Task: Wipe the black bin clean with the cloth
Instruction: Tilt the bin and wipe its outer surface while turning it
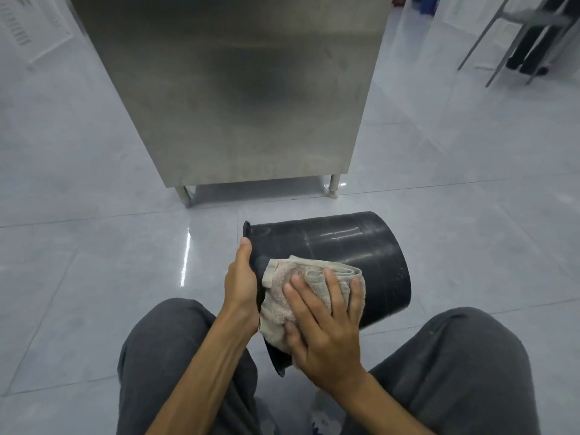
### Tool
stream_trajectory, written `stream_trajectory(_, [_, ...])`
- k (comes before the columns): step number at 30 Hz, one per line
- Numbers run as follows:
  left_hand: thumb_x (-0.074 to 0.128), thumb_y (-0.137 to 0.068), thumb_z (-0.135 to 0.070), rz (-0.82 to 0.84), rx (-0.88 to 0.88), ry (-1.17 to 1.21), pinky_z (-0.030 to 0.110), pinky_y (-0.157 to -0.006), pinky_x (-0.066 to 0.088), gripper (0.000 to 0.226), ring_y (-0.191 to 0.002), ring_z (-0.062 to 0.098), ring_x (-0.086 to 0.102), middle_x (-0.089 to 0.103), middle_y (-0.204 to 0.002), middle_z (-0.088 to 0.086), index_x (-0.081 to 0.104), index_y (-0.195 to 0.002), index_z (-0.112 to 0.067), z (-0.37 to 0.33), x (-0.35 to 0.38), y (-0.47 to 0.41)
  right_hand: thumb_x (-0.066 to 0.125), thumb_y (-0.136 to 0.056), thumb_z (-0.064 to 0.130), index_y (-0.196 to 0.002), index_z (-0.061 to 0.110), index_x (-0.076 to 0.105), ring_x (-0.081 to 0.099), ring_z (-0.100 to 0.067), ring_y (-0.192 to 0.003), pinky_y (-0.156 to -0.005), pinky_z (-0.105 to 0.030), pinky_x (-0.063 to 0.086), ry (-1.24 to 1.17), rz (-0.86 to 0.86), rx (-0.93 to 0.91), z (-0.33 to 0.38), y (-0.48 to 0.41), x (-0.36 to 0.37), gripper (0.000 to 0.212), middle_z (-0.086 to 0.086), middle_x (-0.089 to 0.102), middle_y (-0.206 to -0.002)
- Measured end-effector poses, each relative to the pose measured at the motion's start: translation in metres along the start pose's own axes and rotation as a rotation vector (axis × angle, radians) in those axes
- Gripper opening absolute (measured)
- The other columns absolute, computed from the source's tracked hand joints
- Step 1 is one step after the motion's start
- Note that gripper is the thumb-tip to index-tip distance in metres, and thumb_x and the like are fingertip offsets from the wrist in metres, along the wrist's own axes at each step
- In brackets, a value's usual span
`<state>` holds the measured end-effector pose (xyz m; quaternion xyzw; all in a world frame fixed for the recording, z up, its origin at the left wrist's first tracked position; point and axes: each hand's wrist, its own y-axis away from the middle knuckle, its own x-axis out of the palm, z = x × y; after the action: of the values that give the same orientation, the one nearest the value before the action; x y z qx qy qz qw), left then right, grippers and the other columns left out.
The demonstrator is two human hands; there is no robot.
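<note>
The black bin (345, 246) lies on its side on the tiled floor, its rim toward me and its base pointing away to the right. My left hand (241, 281) grips the rim at the bin's left edge. A folded beige cloth (284, 293) is spread over the bin's near outer wall. My right hand (326, 321) lies flat on the cloth with fingers apart, pressing it against the bin. The bin's inside is hidden.
A stainless steel cabinet (238, 89) on short legs stands right behind the bin. My knees in grey trousers (464, 365) flank the bin. Metal chair legs and another person's dark legs (530, 48) are at the far right. Glossy grey floor tiles (94, 246) surround everything.
</note>
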<state>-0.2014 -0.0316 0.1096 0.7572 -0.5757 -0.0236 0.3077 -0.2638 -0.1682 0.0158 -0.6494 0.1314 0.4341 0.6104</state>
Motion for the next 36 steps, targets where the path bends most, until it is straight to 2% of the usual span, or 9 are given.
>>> stream_trajectory(6, [0.038, -0.106, -0.052, 0.061, 0.138, -0.125, 0.057, -0.099, 0.053, 0.061, -0.101, 0.039, 0.073, 0.077, -0.103, 0.024, 0.083, -0.079, -0.02, 0.001, 0.005, 0.008, 0.039, -0.102, 0.043, -0.135, 0.029, 0.064, 0.049, -0.024, -0.138, -0.119, -0.061, 0.024, -0.008, 0.196, 0.288, -0.011, -0.096, -0.016, 0.044, 0.008, 0.061, -0.143])
stream_trajectory(12, [0.035, -0.109, -0.041, 0.059, 0.243, -0.216, 0.034, -0.086, 0.057, 0.051, -0.09, 0.015, 0.073, 0.079, -0.078, -0.008, 0.074, -0.08, -0.026, 0.002, -0.006, 0.008, 0.038, -0.102, 0.047, -0.118, 0.027, 0.072, 0.06, -0.027, -0.104, -0.097, -0.043, 0.045, -0.125, 0.78, 0.726, -0.101, -0.172, -0.003, 0.043, -0.004, 0.069, -0.124])
stream_trajectory(15, [0.04, -0.106, -0.048, 0.022, 0.221, -0.194, 0.053, -0.104, 0.051, 0.056, -0.106, 0.033, 0.069, 0.075, -0.083, -0.002, 0.076, -0.067, -0.031, 0.004, -0.008, 0.003, 0.033, -0.1, 0.042, -0.112, 0.026, 0.071, 0.059, -0.024, -0.096, -0.093, -0.042, 0.043, -0.061, 0.66, 0.578, -0.084, -0.159, -0.001, 0.043, -0.003, 0.071, -0.114])
stream_trajectory(17, [0.041, -0.106, -0.048, -0.003, 0.208, -0.175, 0.054, -0.103, 0.053, 0.058, -0.102, 0.032, 0.07, 0.076, -0.08, -0.002, 0.078, -0.064, -0.035, 0.003, -0.009, -0.001, 0.033, -0.099, 0.042, -0.125, 0.028, 0.066, 0.057, -0.022, -0.114, -0.109, -0.048, 0.036, -0.106, 0.443, 0.46, -0.049, -0.125, -0.007, 0.044, 0.002, 0.067, -0.13])
stream_trajectory(20, [0.043, -0.105, -0.048, -0.021, 0.208, -0.119, 0.048, -0.09, 0.054, 0.057, -0.089, 0.028, 0.064, 0.072, -0.082, 0.004, 0.077, -0.066, -0.023, 0.001, -0.009, -0.007, 0.032, -0.106, 0.043, -0.151, 0.024, 0.048, 0.029, -0.027, -0.152, -0.124, -0.059, 0.014, -0.153, 0.267, 0.311, 0.011, -0.05, -0.017, 0.051, 0.005, 0.043, -0.159])
stream_trajectory(24, [0.038, -0.107, -0.047, 0.047, 0.228, -0.165, 0.029, -0.066, 0.057, 0.061, -0.072, 0.017, 0.069, 0.074, -0.078, 0.002, 0.077, -0.069, -0.02, 0.005, -0.004, -0.003, 0.04, -0.105, 0.039, -0.149, 0.023, 0.052, 0.028, -0.032, -0.153, -0.122, -0.065, 0.015, -0.171, 0.143, 0.196, 0.01, -0.027, -0.015, 0.049, 0.007, 0.044, -0.159])
stream_trajectory(29, [0.038, -0.098, -0.054, 0.205, 0.371, -0.322, 0.037, -0.071, 0.057, 0.07, -0.077, 0.029, 0.068, 0.071, -0.085, 0.03, 0.071, -0.091, 0.008, 0.011, 0.0, 0.008, 0.038, -0.101, 0.042, -0.135, 0.035, 0.062, 0.054, -0.017, -0.125, -0.114, -0.049, 0.032, -0.249, 0.34, 0.337, -0.031, -0.122, -0.024, 0.042, 0.011, 0.064, -0.135])
stream_trajectory(32, [0.038, -0.094, -0.053, 0.216, 0.389, -0.276, 0.031, -0.072, 0.061, 0.061, -0.078, 0.02, 0.074, 0.077, -0.083, 0.015, 0.072, -0.087, -0.003, 0.013, -0.002, 0.013, 0.032, -0.103, 0.049, -0.112, 0.03, 0.07, 0.061, -0.02, -0.099, -0.095, -0.045, 0.046, -0.178, 0.613, 0.376, -0.067, -0.175, -0.013, 0.044, 0.008, 0.066, -0.107])
stream_trajectory(36, [0.036, -0.092, -0.057, 0.239, 0.458, -0.313, 0.03, -0.076, 0.059, 0.068, -0.082, 0.025, 0.072, 0.074, -0.082, 0.016, 0.069, -0.089, 0.002, 0.013, -0.007, 0.017, 0.039, -0.099, 0.052, -0.119, 0.02, 0.066, 0.058, -0.029, -0.11, -0.092, -0.041, 0.045, -0.109, 0.866, 0.638, -0.121, -0.223, -0.006, 0.046, -0.01, 0.064, -0.131])
